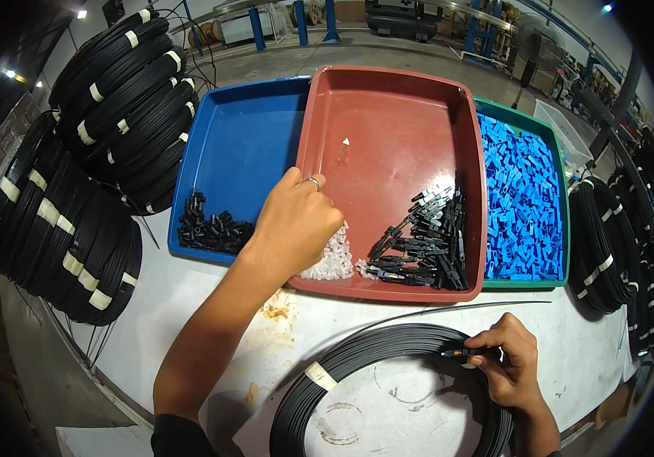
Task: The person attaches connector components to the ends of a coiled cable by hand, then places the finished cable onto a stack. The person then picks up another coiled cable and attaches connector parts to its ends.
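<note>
My left hand (pixel 296 221) is above the left wall of the red tray (pixel 392 114), its fingers curled closed. Whatever they hold, if anything, is hidden. Small whitish clear plastic pieces (pixel 331 263) lie in the tray just below that hand. Toward the tray's right corner is a heap of slim black connectors (pixel 437 247). Over the right side of a black cable coil (pixel 373 343), my right hand (pixel 506 358) pinches a small black connector (pixel 458 353) between thumb and fingers. White tape (pixel 319 375) binds the coil, which lies on the white table (pixel 167 320).
Left of the red tray, a blue tray (pixel 255 129) holds short black sleeves (pixel 216 231). A green tray (pixel 559 283) full of blue clips (pixel 521 202) is on the right. Taped black cable coils (pixel 125 99) are stacked at far left; more coils (pixel 605 251) stand at right.
</note>
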`<action>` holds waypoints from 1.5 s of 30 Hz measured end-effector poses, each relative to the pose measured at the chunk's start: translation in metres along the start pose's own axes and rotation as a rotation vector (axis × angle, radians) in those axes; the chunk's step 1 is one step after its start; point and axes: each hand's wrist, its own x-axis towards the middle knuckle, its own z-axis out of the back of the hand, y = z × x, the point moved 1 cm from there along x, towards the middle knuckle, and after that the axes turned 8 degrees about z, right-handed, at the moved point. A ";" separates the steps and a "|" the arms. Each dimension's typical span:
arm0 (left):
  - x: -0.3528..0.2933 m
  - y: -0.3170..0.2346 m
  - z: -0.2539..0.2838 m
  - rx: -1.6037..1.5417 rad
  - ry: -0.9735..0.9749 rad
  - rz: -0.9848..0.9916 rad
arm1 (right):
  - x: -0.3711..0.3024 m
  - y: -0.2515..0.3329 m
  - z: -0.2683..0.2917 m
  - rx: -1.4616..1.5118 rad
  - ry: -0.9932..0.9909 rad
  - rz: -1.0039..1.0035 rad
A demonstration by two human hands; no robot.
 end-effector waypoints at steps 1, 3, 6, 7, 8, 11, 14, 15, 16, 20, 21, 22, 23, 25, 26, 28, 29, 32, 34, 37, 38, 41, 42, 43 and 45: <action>0.002 0.001 0.000 0.015 -0.011 -0.001 | 0.000 0.000 0.000 0.005 0.003 -0.001; 0.003 0.005 0.000 -0.051 -0.042 0.001 | 0.001 0.001 0.001 -0.001 0.007 0.002; 0.001 0.006 0.004 -0.215 -0.123 0.019 | 0.000 0.000 0.000 0.004 0.008 0.006; -0.001 0.005 0.007 -0.314 -0.172 0.035 | -0.001 0.001 0.000 0.015 0.006 0.006; -0.002 0.004 0.009 -0.310 -0.175 0.038 | -0.001 0.002 0.001 0.015 0.006 0.011; -0.005 0.000 0.011 -0.439 -0.289 0.046 | -0.002 0.006 0.002 0.007 0.012 -0.008; -0.013 -0.016 0.021 -0.714 -0.378 0.100 | -0.003 0.005 0.004 0.004 0.013 0.017; -0.018 -0.024 0.027 -0.836 -0.388 0.135 | -0.003 0.004 0.002 0.030 0.013 0.023; -0.023 -0.032 0.034 -0.956 -0.398 0.169 | -0.001 0.002 0.001 0.055 0.013 0.033; -0.031 -0.071 0.060 -1.123 -0.330 0.202 | -0.003 -0.002 0.003 0.068 -0.036 0.064; -0.034 -0.081 0.062 -1.204 -0.319 0.232 | -0.003 -0.003 0.003 0.057 -0.062 0.073; -0.040 -0.087 0.062 -1.216 -0.287 0.242 | -0.002 -0.001 0.002 0.052 -0.084 0.086; -0.044 -0.097 0.057 -1.332 -0.260 0.276 | -0.001 0.001 0.001 0.068 -0.108 0.090; -0.046 -0.114 0.048 -1.559 -0.129 0.314 | -0.001 -0.003 0.000 0.056 -0.155 0.116; -0.045 -0.117 0.047 -1.567 -0.119 0.306 | -0.003 -0.004 0.001 0.068 -0.171 0.122; -0.046 -0.117 0.045 -1.507 -0.059 0.238 | -0.005 -0.007 0.001 0.069 -0.180 0.126; -0.048 -0.117 0.045 -1.522 -0.085 0.234 | -0.005 -0.006 0.001 0.081 -0.188 0.132; -0.057 -0.120 0.038 -1.634 0.008 0.346 | -0.006 -0.004 -0.001 0.108 -0.191 0.132; -0.060 -0.120 0.040 -1.575 0.038 0.303 | -0.008 -0.005 -0.002 0.127 -0.177 0.145; -0.058 -0.125 0.044 -1.470 -0.038 0.209 | -0.008 -0.005 0.000 0.091 -0.135 0.148; -0.058 -0.124 0.044 -1.474 -0.032 0.215 | -0.008 -0.003 0.001 0.094 -0.130 0.140; -0.059 -0.123 0.044 -1.449 -0.037 0.213 | -0.007 -0.001 0.001 0.100 -0.116 0.148; -0.059 -0.124 0.044 -1.452 -0.032 0.217 | -0.007 -0.001 0.000 0.102 -0.114 0.142; -0.059 -0.125 0.043 -1.451 -0.053 0.202 | -0.006 -0.001 0.001 0.092 -0.107 0.147; -0.059 -0.124 0.043 -1.451 -0.073 0.190 | -0.006 -0.001 0.000 0.083 -0.098 0.149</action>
